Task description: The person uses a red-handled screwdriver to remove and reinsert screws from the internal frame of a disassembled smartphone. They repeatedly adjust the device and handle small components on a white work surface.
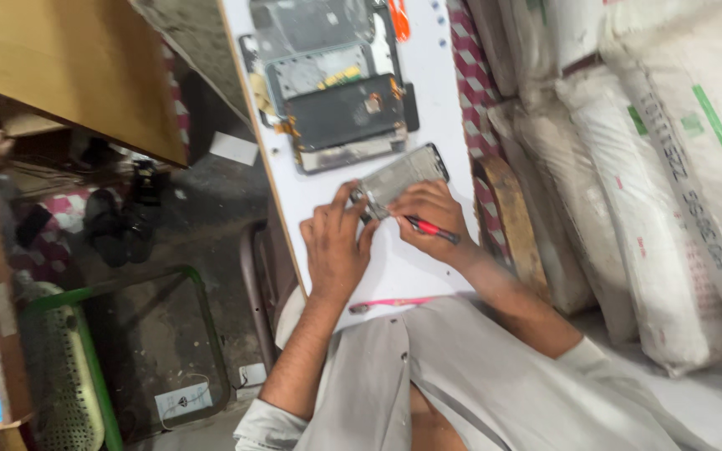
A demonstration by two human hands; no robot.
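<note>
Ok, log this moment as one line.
left hand: steadies phone frame | right hand: holds red-handled tool | surface: white board

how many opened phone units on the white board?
3, though overlap may hide more. One phone frame under both hands, left hand and right hand. A dark unit mid-board. A third unit at the far end of the white board.

A small phone-repair workshop is shown: opened phones and loose panels (340, 92) are spread on a white workboard (444, 108), and filled woven sacks (670, 192) are stacked alongside.
</note>
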